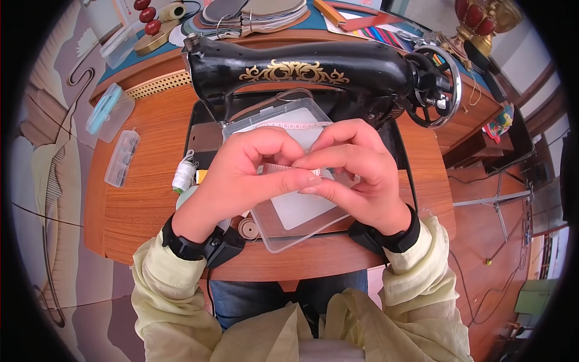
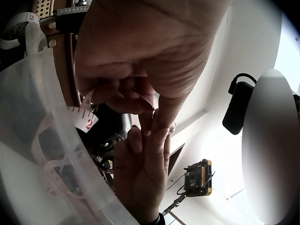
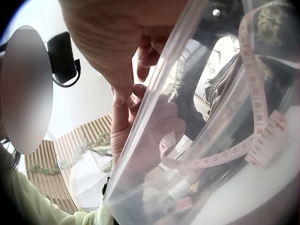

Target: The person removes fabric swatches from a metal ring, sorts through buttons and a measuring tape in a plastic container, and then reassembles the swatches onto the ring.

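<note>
A white tape measure [image 1: 295, 126] with printed numbers runs across the far side of a clear plastic box [image 1: 274, 232]. My left hand [image 1: 244, 160] pinches a part of the tape between thumb and curled fingers, above the box. Opposite it, my right hand [image 1: 365, 172] pinches the tape with thumb and forefinger, its fingertips right at the left hand's thumb tip. In the left wrist view, the tape's strip [image 2: 84, 119] shows a red 2 below the fingers. Through the box wall in the right wrist view, the tape [image 3: 255, 98] hangs in a loose loop.
A black sewing machine [image 1: 295, 69] with a handwheel [image 1: 449, 90] stands just beyond the box. To the left lie a white thread spool [image 1: 184, 175] and small clear cases [image 1: 123, 158]. A brown spool [image 1: 248, 228] sits near the left wrist. Fabric swatches [image 1: 271, 18] lie behind.
</note>
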### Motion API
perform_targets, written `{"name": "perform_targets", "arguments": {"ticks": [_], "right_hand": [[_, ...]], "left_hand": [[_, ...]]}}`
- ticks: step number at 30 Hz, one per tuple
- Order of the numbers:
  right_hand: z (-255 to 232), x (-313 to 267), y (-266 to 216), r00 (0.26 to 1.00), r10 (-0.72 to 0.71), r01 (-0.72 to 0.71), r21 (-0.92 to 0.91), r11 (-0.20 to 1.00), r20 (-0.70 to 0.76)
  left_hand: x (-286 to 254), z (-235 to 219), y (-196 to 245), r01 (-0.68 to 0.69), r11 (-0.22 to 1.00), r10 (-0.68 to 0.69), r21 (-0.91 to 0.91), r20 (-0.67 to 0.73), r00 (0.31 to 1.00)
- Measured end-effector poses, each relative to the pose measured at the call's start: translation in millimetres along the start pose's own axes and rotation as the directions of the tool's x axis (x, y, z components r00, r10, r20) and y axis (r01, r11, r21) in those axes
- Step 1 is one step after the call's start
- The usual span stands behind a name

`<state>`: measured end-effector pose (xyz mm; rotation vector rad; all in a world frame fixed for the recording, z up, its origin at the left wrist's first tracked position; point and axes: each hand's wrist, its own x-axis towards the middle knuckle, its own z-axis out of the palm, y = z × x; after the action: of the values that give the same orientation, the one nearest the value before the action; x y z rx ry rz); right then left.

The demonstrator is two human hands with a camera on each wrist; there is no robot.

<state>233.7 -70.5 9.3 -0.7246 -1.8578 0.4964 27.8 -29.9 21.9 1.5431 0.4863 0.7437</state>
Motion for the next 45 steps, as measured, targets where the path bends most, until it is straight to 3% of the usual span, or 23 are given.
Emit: {"name": "perform_targets", "arguments": {"ticks": [7, 10, 13, 16, 19, 28, 34, 40, 43, 45], "right_hand": [[-3.1, 0.2, -3.1, 1.000, 0.019, -0.019, -0.029, 0.999, -0.017], [-3.0, 1.2, -3.9, 1.000, 0.015, -0.015, -0.029, 0.999, -0.005], [0.4, 0.7, -4.8, 1.000, 0.029, -0.029, 0.013, 1.000, -0.011], [-3.4, 0.2, -6.0, 0.999, 0.047, -0.048, -0.042, 0.998, -0.009], [-3.6, -0.4, -4.0, 0.999, 0.040, -0.041, -0.022, 0.999, -0.011], [-0.3, 0.1, 0.6, 1.000, -0.019, 0.018, -0.030, 0.999, -0.021], [-2.5, -1.0, -2.2, 1.000, 0.029, -0.029, -0.058, 0.998, -0.008], [0.2, 0.7, -1.7, 1.000, -0.025, 0.024, -0.022, 0.999, -0.019], [0.9, 0.4, 4.4, 0.996, -0.091, 0.091, -0.016, 0.996, -0.008], [0.1, 0.6, 2.3, 0.998, -0.067, 0.067, -0.025, 0.997, -0.006]], "left_hand": [[1.2, 7.3, -4.6, -0.041, 0.997, 0.035, -0.059, -0.087, 0.996], [-0.5, 4.8, 2.1, 0.042, 0.996, -0.043, -0.079, -0.011, 0.999], [0.1, -0.7, -6.1, -0.030, 0.999, 0.030, 0.013, 0.003, 1.000], [-0.5, -6.5, -10.0, -0.002, 0.997, 0.001, 0.081, 0.010, 1.000], [0.9, 7.1, -6.2, 0.014, 0.998, -0.018, -0.068, -0.063, 0.998], [-0.1, -4.1, -2.7, -0.019, 0.998, 0.016, 0.060, 0.035, 0.999], [2.0, 12.5, 7.1, 0.094, 0.986, -0.103, -0.138, -0.062, 0.993], [-0.3, 2.3, -3.6, -0.030, 0.996, 0.032, 0.082, -0.022, 0.999], [-0.7, -3.2, -3.7, -0.008, 0.991, 0.006, 0.137, 0.016, 1.000], [-0.6, -1.6, -5.9, 0.000, 0.998, 0.001, 0.056, -0.014, 1.000]]}}
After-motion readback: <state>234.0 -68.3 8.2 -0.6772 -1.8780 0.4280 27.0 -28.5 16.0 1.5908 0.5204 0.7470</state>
